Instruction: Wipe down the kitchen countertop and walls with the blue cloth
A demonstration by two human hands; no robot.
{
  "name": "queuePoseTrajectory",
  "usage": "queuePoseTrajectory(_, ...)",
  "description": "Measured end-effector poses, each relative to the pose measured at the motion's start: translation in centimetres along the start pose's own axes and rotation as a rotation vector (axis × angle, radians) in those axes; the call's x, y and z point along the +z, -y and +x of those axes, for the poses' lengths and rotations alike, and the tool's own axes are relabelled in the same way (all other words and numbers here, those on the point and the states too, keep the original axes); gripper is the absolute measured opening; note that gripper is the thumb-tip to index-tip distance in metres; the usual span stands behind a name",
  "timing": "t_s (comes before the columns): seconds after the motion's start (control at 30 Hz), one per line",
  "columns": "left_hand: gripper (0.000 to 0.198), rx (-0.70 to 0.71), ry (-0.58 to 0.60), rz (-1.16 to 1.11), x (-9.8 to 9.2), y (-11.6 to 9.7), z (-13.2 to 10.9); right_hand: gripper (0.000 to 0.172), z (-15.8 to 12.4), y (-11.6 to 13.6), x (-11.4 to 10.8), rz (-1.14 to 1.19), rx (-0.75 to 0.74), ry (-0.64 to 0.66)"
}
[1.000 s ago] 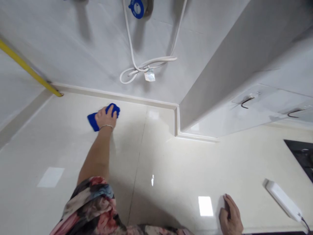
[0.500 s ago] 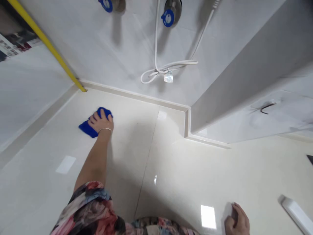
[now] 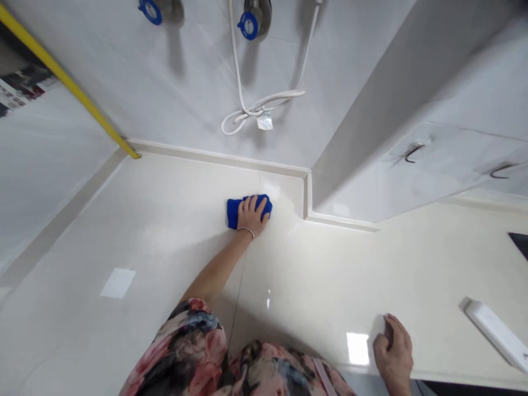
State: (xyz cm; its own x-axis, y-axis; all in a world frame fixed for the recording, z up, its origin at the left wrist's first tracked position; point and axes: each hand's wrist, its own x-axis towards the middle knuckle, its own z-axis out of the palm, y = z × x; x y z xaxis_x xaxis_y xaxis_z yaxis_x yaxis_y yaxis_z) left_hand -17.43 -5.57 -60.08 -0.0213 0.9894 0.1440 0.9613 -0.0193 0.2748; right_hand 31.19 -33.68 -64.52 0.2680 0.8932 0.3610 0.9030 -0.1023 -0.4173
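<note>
A blue cloth (image 3: 233,213) lies folded on the glossy cream countertop (image 3: 173,203), a little left of the corner of a jutting wall. My left hand (image 3: 252,215) presses down on it with the fingers spread over the fabric, and a thin bracelet circles the wrist. Near the counter's front edge at the lower right, my right hand (image 3: 394,347) rests with its fingers curled and a gap between thumb and index finger. Nothing shows in it.
A yellow pipe (image 3: 78,91) meets the counter at the back left corner. Blue-handled valves (image 3: 248,25) and a looped white cable (image 3: 268,102) are on the back wall. Hooks (image 3: 413,153) stick to the right wall. A white oblong object (image 3: 497,335) lies at the right.
My left hand has moved right along the counter with the blue cloth, from near the yellow pipe toward the wall corner. The view has shifted slightly, and my right hand remains near the front edge.
</note>
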Motion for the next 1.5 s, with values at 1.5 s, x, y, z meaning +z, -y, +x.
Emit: queuePoseTrajectory(1.5,0.071,-0.240,-0.068,0.122,-0.8,-2.8,-7.5,0.047,-0.1,-0.8,0.9,0.050,-0.019,-0.080)
